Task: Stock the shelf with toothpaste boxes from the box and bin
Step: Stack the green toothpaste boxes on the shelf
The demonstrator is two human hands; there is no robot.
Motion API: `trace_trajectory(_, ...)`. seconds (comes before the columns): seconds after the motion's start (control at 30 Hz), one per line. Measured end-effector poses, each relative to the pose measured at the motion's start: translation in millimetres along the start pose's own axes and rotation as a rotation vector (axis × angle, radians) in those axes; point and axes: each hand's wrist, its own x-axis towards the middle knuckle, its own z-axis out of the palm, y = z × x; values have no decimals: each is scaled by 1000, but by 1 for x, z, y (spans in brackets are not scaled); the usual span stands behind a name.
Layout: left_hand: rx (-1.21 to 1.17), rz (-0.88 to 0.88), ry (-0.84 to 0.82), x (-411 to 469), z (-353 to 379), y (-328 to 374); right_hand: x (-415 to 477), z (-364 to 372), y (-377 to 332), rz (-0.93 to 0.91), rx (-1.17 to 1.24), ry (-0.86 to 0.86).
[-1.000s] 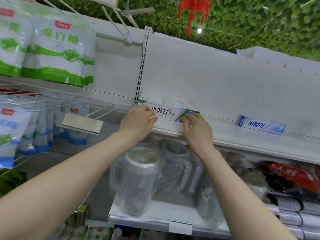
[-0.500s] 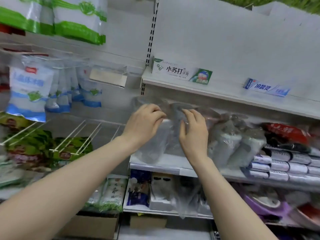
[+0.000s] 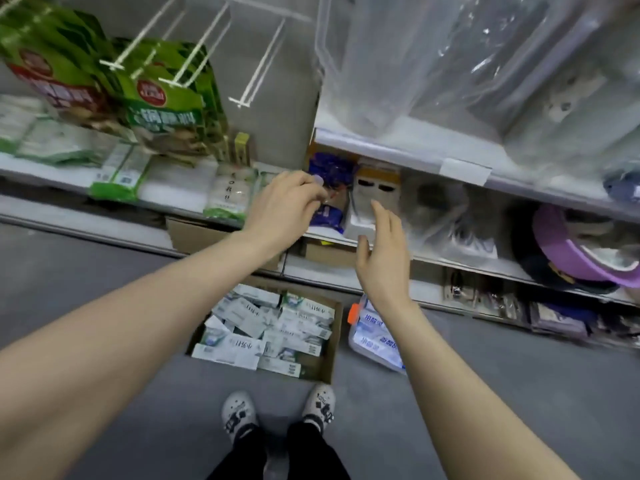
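Toothpaste shelved; view has dropped. I log left hand (image 3: 284,206) loosely curled, right hand (image 3: 384,258) fingers straight, both empty, above open brown cardboard box (image 3: 332,358) and clear plastic bin (image 3: 377,358). Restock pick likely next.

A shop aisle. A carton (image 3: 333,341) of toothpaste boxes (image 3: 263,327) stands on the grey floor. Behind it rise white shelves (image 3: 381,147) bearing a price-tag holder (image 3: 464,171) and plastic-wrapped goods (image 3: 433,64). Up and left of it, green packets (image 3: 162,98) hang from wire pegs (image 3: 256,77).
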Motion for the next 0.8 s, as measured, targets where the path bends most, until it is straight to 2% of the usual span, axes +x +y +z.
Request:
trace_trajectory(0.17, -6, -174, -150, -54, 69, -42, -50, 72, 40, 105, 7, -224)
trace_trajectory(0.4, -15, -367, -261, -130, 165, -93, -108, 166, 93, 128, 7, -458)
trace_trajectory(0.8, -78, -581, -524, -255, 356, -163, -198, 335, 190, 170, -36, -716)
